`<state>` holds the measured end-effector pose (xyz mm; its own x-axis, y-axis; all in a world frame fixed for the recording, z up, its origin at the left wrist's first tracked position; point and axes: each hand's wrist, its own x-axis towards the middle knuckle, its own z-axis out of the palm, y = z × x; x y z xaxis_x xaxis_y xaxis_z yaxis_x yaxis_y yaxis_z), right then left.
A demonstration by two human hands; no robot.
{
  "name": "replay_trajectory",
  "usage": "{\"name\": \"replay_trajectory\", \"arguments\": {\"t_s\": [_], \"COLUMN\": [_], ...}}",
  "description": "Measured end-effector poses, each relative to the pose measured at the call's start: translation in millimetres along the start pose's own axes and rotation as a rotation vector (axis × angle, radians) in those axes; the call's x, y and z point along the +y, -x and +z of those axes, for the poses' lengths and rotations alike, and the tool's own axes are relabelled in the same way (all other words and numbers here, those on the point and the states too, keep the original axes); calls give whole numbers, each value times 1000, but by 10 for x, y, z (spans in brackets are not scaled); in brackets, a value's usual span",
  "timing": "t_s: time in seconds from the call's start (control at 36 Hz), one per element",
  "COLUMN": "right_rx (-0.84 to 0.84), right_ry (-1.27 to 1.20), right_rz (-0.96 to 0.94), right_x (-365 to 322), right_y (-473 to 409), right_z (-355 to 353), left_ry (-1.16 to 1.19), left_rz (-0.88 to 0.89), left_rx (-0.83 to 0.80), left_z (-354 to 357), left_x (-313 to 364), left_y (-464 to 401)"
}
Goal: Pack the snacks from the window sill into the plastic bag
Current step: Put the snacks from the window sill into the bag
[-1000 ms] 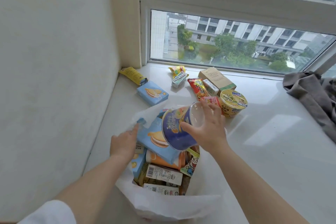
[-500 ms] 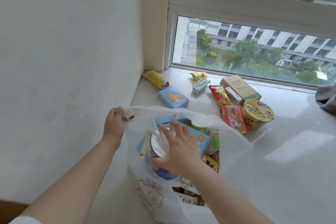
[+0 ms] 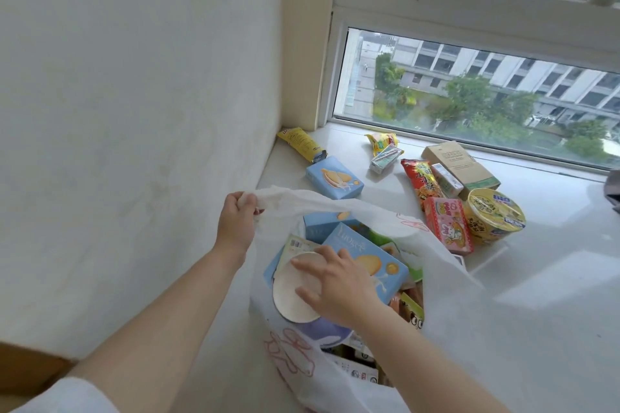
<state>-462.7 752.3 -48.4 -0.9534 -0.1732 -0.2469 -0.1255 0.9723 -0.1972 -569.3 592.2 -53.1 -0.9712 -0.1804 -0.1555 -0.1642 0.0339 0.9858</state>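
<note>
A white plastic bag (image 3: 446, 305) stands open on the window sill (image 3: 553, 278), holding several snack boxes, among them a blue biscuit box (image 3: 375, 261). My left hand (image 3: 236, 218) grips the bag's left rim and lifts it. My right hand (image 3: 339, 282) holds a blue cup noodle tub (image 3: 292, 292) upside down inside the bag, its white base facing up. On the sill beyond lie another blue box (image 3: 333, 178), a yellow packet (image 3: 302, 144), a red packet (image 3: 421, 181), a pink box (image 3: 448, 225) and a yellow noodle cup (image 3: 495, 214).
A brown carton (image 3: 461, 164), a small green-white carton (image 3: 385, 157) and a yellow wrapper (image 3: 380, 141) lie near the window. The white wall (image 3: 134, 144) runs along the left. Grey cloth (image 3: 614, 191) shows at the right edge.
My right hand has lowered the blue tub from above the bag down into it, base up. My left hand has raised the bag's left rim.
</note>
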Motion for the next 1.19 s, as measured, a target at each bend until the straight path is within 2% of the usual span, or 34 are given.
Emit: {"name": "replay_trajectory", "arguments": {"t_s": [0.11, 0.19, 0.28, 0.39, 0.58, 0.72, 0.81, 1.0, 1.11, 1.19], "right_rx": [31, 101, 132, 89, 56, 41, 7, -21, 33, 54], "right_ry": [-168, -432, -647, -736, -652, -647, -666, -824, -1010, -1026], "right_rz": [130, 251, 395, 483, 517, 499, 475, 361, 297, 261], "right_x": [-10, 39, 56, 107, 153, 131, 98, 1, -93, -49], "right_y": [-163, -212, -186, -181, -218, -180, -160, -159, -124, -86], "right_z": [-22, -1, 89, 196, 218, 211, 192, 390, 421, 471], "left_ry": [-248, -364, -359, -322, -414, -753, -827, -767, -797, -783], "left_rz": [-19, -82, -179, -328, -451, -412, -369, -320, -326, -330], "left_rx": [-11, 33, 80, 144, -87, -254, -226, -155, -166, -208], "left_z": [50, 39, 9, -73, -67, -120, -172, -266, -341, -369], "left_x": [-92, -302, -556, -755, -883, -873, -850, -758, -713, -687], "left_y": [154, 344, 594, 901, 1275, 1304, 1255, 1209, 1201, 1200]}}
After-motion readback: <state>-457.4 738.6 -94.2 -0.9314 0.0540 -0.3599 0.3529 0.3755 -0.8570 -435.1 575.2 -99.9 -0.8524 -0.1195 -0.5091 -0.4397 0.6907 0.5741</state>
